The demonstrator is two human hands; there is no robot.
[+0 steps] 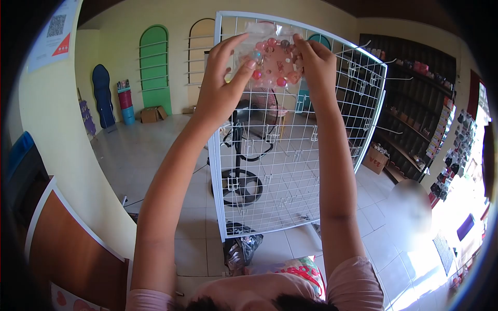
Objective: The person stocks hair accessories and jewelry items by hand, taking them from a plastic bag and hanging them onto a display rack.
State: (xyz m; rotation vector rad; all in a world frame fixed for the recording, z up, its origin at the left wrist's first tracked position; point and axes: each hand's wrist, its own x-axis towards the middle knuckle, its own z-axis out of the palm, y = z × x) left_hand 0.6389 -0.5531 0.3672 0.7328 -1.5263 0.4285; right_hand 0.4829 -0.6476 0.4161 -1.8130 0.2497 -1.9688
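A clear plastic packet of pink, red and other coloured beads [277, 63] is held up in front of a white wire grid rack [270, 135]. The beads seem to form a ring around a pink card, perhaps a bracelet. My left hand [226, 78] has the packet's left side, thumb against its front and fingers stretched upward. At the right side, my right hand [317, 63] pinches the upper edge between thumb and fingers. Both arms are raised and reach forward. Small white hooks [233, 183] hang on the grid's wires.
Behind the grid stands a black fan [238, 150]. Stocked dark shelves [410, 103] line the right side. Long hooks [399, 78] stick out from the grid's right edge. A black plastic bag [243, 251] lies at its foot, and a brown counter [78, 243] is at left.
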